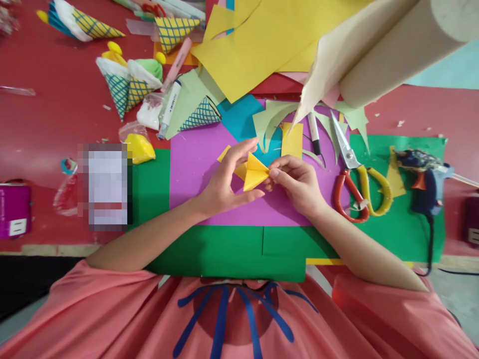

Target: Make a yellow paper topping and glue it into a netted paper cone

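While the right hand (298,183) pinches its tip, yellow paper (256,176) flares — leftward.

the tip of the yellow folded paper (256,173) is hidden in the right hand (294,182); a rectangular object (108,182) is blurred into blocks; the left edge cuts off a purple box (14,207), the top edge a paper roll (400,55); lettering on the blue-capped marker (170,108) is too small
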A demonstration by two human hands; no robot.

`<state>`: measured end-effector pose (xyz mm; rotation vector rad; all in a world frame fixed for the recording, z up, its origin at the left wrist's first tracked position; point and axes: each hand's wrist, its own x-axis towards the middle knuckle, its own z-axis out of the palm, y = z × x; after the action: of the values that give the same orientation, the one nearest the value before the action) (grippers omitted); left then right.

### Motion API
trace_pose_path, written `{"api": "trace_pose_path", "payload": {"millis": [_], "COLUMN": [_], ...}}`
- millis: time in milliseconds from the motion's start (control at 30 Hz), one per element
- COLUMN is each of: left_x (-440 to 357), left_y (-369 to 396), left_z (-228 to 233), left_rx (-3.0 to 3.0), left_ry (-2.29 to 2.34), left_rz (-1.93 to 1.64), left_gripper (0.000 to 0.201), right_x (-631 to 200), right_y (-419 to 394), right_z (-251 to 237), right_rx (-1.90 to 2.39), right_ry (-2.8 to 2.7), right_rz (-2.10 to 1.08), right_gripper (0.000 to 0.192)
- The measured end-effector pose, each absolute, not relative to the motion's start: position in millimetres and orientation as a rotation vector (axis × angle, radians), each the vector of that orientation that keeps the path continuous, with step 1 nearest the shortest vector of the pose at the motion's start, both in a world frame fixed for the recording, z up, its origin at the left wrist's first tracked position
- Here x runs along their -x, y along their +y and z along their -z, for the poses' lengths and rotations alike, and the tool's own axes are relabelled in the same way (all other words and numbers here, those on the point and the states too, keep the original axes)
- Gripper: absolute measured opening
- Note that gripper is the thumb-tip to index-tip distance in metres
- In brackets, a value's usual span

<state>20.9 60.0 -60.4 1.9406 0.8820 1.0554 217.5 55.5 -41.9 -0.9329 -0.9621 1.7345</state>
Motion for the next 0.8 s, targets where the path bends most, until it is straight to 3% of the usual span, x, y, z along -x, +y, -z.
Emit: {"api": "trace_pose_path", "payload": {"millis": [333,433,800], "left_x": [-16,-20,-22], "left_y": [62,62,60], "left_z": [52,53,49], "left_rx": [-1.682,-1.628,-1.727], "left_ry": [0.877,0.931,0.987], "left_rz": [-1.185,-1.127,-1.119], "left_gripper": [0.061,0.068,0.047], "right_x": [-222,-222,-220], "right_y": [56,56,55], "right_z": [40,41,45], "right_rx": [0.980,0.983,1.008], "right_ry": [-1.402,-1.334,-1.299], "right_rz": [-1.227,-1.259,-1.387], "right_gripper": [0.005,0.008,0.023]}}
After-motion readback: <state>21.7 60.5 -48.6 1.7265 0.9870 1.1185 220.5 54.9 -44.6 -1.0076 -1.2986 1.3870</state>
